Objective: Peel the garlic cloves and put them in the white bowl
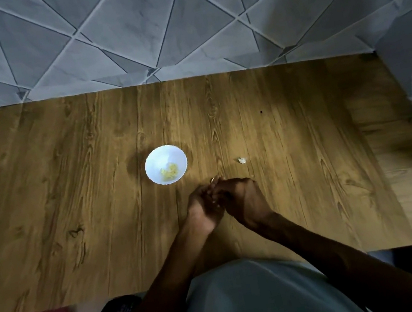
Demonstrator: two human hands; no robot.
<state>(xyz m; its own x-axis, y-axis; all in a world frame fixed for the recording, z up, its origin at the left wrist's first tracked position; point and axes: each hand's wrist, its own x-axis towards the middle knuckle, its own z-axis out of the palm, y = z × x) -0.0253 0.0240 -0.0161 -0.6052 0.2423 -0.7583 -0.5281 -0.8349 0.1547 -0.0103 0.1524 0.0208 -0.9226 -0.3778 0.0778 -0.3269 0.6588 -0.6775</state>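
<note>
Some peeled yellowish garlic (170, 172) sits in the small round white bowl (157, 159); beside it, my left hand (204, 205) and right hand (242, 195) pinch one pale clove (212, 180), mid-peel I reckon.

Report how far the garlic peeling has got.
Done: yellowish peeled cloves lie in the white bowl. In hand: the left hand and right hand meet over a small pale clove, apparently peeling it. Left: one pale scrap on the table right of the bowl, clove or skin unclear.
</note>
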